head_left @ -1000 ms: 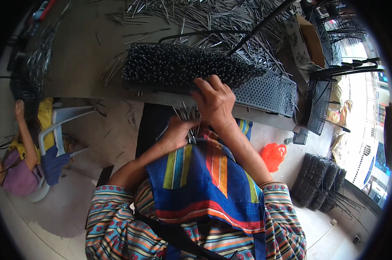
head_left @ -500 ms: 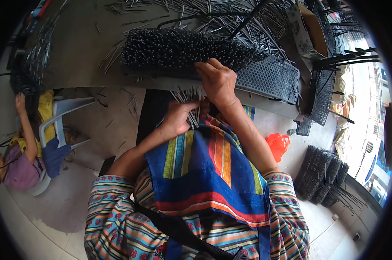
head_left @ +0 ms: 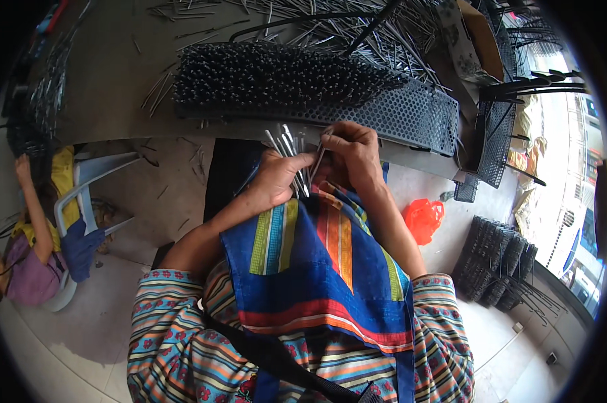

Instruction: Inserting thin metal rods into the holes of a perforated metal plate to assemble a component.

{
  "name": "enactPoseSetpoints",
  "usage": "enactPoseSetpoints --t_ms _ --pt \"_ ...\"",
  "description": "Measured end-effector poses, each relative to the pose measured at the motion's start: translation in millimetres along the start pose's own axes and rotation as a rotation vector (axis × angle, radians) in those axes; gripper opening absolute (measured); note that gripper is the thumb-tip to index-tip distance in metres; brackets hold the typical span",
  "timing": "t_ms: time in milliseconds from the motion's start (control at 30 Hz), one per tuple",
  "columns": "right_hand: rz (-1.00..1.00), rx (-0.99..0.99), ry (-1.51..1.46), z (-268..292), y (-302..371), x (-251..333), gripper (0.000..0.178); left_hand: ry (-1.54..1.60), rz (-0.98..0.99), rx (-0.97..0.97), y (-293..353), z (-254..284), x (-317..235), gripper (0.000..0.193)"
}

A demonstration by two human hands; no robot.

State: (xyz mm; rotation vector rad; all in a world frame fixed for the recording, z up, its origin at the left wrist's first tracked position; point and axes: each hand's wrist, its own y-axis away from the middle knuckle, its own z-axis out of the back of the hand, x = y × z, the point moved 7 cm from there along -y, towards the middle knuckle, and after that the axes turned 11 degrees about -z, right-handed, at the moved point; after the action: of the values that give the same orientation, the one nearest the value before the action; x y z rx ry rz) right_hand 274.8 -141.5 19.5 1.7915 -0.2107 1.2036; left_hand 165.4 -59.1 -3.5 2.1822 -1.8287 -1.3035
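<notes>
A bundle of thin metal rods [head_left: 288, 141] stands nearly upright in my left hand [head_left: 271, 180], its fingers wrapped round it above my lap. Just right of the bundle, my right hand [head_left: 358, 156] is closed in a pinch on a single thin rod [head_left: 319, 156]. Beyond both hands, at the table's near edge, lies a long black rack [head_left: 421, 115] with a perforated top. Densely packed dark rods [head_left: 270, 72] stick up from its left and middle holes, while its right end shows bare holes. Some of my right fingertips are hidden.
Loose rods [head_left: 303, 27] are heaped behind the rack, beside an open cardboard box [head_left: 478, 40]. Filled black racks [head_left: 495, 258] and a red plastic bag [head_left: 424, 220] sit on the floor at right. At far left, another person [head_left: 34, 269] works near a chair [head_left: 88, 191].
My right hand has come down from the rack's front edge to the bundle and now pinches a rod. The bundle in my left hand is tilted a little differently.
</notes>
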Motion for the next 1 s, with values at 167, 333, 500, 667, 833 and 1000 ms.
enactPoseSetpoints --t_ms 167,333,500,667,833,1000 --pt "0.358 -0.292 -0.183 35 4 26 0.003 -0.135 0.210 -0.141 0 23 14 0.021" --pt "0.674 -0.410 -0.031 40 -1 50 0.009 -0.162 0.123 0.008 -1 21 19 0.020" --pt "0.844 -0.445 0.357 24 14 57 0.014 -0.553 0.130 0.179 14 16 14 0.024" --pt "0.973 -0.309 0.524 7 30 46 0.017 -0.410 0.175 0.141 21 26 28 0.024" --pt "1.075 -0.312 0.730 -6 38 36 0.019 -0.448 0.107 0.194 16 20 19 0.017" --pt "1.056 -0.417 0.617 3 33 58 0.018 -0.347 -0.101 0.067 11 4 3 0.023"
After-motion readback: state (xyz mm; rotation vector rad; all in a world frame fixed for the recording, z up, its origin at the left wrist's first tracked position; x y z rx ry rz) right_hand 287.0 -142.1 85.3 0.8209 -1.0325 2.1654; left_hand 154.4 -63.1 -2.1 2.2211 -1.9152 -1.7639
